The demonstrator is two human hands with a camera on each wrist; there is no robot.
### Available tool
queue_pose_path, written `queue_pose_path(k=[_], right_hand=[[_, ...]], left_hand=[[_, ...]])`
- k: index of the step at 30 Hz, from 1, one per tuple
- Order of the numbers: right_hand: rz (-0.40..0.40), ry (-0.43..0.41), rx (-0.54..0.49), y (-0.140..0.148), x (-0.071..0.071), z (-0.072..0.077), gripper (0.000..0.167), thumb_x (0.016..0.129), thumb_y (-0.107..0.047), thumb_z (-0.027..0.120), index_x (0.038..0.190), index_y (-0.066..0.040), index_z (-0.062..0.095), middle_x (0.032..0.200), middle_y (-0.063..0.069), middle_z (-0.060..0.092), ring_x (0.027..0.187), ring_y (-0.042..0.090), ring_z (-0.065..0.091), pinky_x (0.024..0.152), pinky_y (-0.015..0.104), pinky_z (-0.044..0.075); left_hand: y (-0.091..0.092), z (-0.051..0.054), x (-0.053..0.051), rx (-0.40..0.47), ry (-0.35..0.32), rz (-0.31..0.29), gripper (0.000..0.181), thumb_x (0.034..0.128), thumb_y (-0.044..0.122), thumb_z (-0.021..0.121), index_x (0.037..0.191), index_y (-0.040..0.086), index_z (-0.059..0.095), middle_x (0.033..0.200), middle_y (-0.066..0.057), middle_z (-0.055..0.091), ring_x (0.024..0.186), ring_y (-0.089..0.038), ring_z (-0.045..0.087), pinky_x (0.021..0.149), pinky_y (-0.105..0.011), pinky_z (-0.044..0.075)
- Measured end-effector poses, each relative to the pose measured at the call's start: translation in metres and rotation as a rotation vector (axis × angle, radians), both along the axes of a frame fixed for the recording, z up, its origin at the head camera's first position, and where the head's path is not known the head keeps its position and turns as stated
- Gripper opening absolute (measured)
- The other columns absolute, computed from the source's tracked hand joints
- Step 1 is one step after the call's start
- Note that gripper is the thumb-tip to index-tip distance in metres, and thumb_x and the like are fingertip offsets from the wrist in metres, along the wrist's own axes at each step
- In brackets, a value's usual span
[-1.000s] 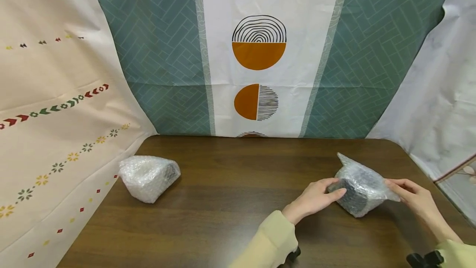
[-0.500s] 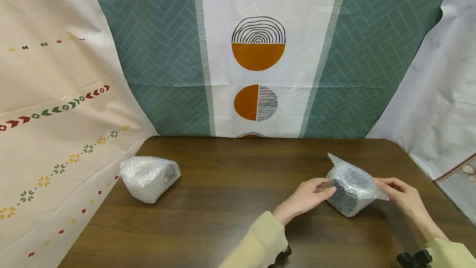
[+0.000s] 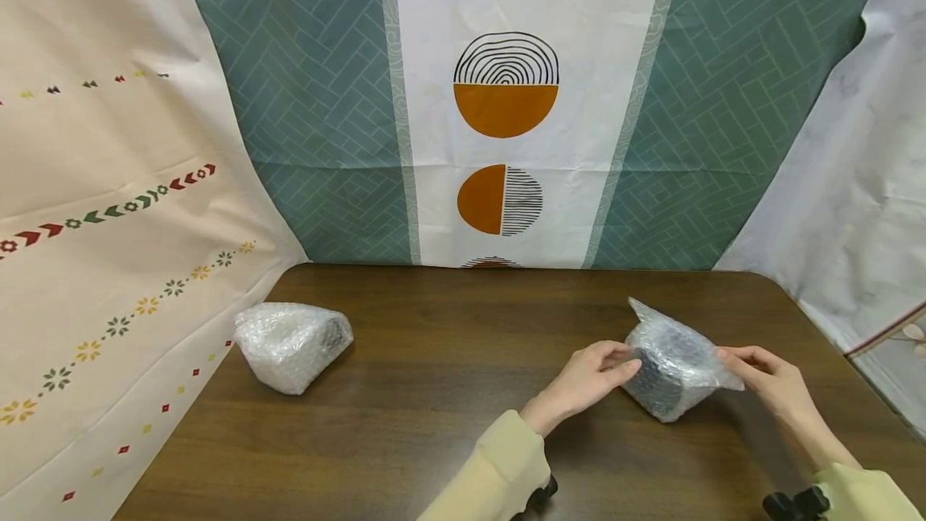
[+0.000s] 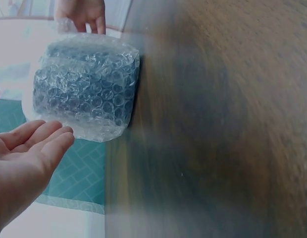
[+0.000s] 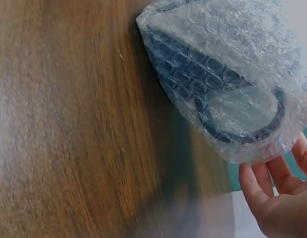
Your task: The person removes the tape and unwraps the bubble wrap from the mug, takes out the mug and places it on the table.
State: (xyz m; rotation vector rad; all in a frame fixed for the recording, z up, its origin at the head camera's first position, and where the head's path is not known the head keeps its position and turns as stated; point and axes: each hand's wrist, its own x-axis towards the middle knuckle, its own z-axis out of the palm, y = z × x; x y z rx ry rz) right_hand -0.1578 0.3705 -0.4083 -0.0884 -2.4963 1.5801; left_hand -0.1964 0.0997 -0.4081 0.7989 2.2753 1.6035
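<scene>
Pinching the handle end of the bubble-wrapped mug [image 3: 669, 372] with the right hand [image 3: 777, 384]; touching its opposite side with the left hand [image 3: 582, 380], with loosely outstretched fingers; located over the right part of the wooden surface [image 3: 434, 400], well apart from the bubble-wrapped bundle [image 3: 285, 352] at far left.

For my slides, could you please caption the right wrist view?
Right hand holding the bubble wrap around a dark mug, its looped handle showing through.
</scene>
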Motion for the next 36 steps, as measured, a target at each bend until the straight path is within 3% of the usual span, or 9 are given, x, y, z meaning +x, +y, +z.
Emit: queue_pose_path(k=[12, 20, 26, 32, 36], right_hand=[[0.009, -0.005, 0.025, -0.011, -0.006, -0.002, 0.02, 0.089, -0.027, 0.06, 0.093, -0.009, 0.067, 0.093, -0.022, 0.061, 0.084, -0.003, 0.049, 0.064, 0.02, 0.038], [-0.003, -0.034, 0.063, -0.006, -0.023, -0.023, 0.033, 0.085, -0.038, 0.062, 0.099, -0.008, 0.065, 0.097, -0.015, 0.063, 0.084, 0.002, 0.049, 0.064, 0.025, 0.039], [-0.007, -0.026, 0.072, -0.021, -0.026, -0.016, 0.031, 0.085, -0.035, 0.063, 0.098, -0.007, 0.066, 0.097, -0.008, 0.064, 0.082, 0.004, 0.048, 0.062, 0.026, 0.037], [0.019, -0.018, 0.05, -0.035, -0.029, -0.013, 0.029, 0.085, -0.035, 0.063, 0.093, -0.007, 0.067, 0.092, -0.014, 0.064, 0.081, 0.003, 0.05, 0.062, 0.024, 0.039], [0.001, -0.05, 0.051, -0.04, -0.035, -0.015, 0.034, 0.082, -0.043, 0.064, 0.094, -0.011, 0.067, 0.091, -0.017, 0.063, 0.08, 0.006, 0.048, 0.061, 0.03, 0.039]], left_hand=[[-0.011, -0.002, -0.004, 0.027, 0.002, 0.018, 0.037, 0.091, 0.032, 0.055, 0.119, 0.007, 0.053, 0.116, 0.003, 0.053, 0.105, -0.008, 0.05, 0.081, -0.021, 0.042], [-0.022, -0.002, -0.007, 0.033, 0.003, 0.038, 0.037, 0.0909, 0.033, 0.055, 0.118, 0.008, 0.053, 0.116, 0.004, 0.053, 0.105, -0.008, 0.05, 0.082, -0.021, 0.041], [-0.031, -0.004, -0.01, 0.045, 0.041, 0.052, 0.035, 0.0911, 0.029, 0.055, 0.116, 0.005, 0.054, 0.114, -0.001, 0.055, 0.102, -0.009, 0.052, 0.08, -0.02, 0.042], [-0.04, -0.006, -0.012, 0.077, 0.059, 0.069, 0.033, 0.0908, 0.026, 0.056, 0.114, 0.002, 0.055, 0.113, -0.003, 0.056, 0.101, -0.01, 0.054, 0.08, -0.02, 0.042], [-0.046, -0.005, -0.013, 0.088, 0.076, 0.09, 0.032, 0.0905, 0.024, 0.057, 0.113, 0.002, 0.055, 0.109, -0.003, 0.058, 0.098, -0.01, 0.055, 0.078, -0.02, 0.043]])
